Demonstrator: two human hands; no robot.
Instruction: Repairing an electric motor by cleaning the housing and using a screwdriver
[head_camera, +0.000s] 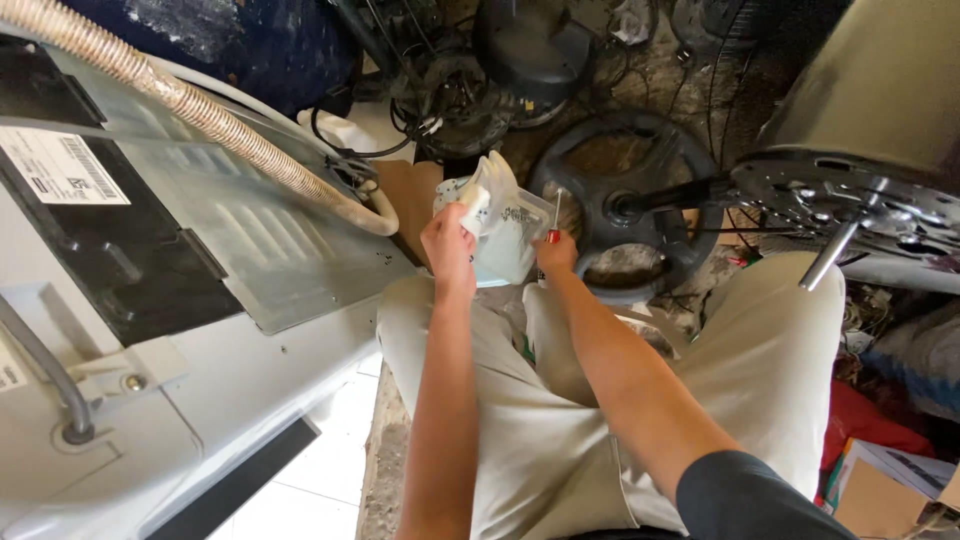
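Amid workshop clutter, left hand (447, 240) grips a plastic bag (505, 225); right hand (556, 252) pinches an upright screwdriver (555, 215).

Cluttered floor (640, 70): black wheel (625, 205), cables (440, 100).

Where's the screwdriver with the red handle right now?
In the head view the red-handled screwdriver is just right of centre, held upright in the right hand, beside the plastic bag and in front of the black wheel-shaped part.
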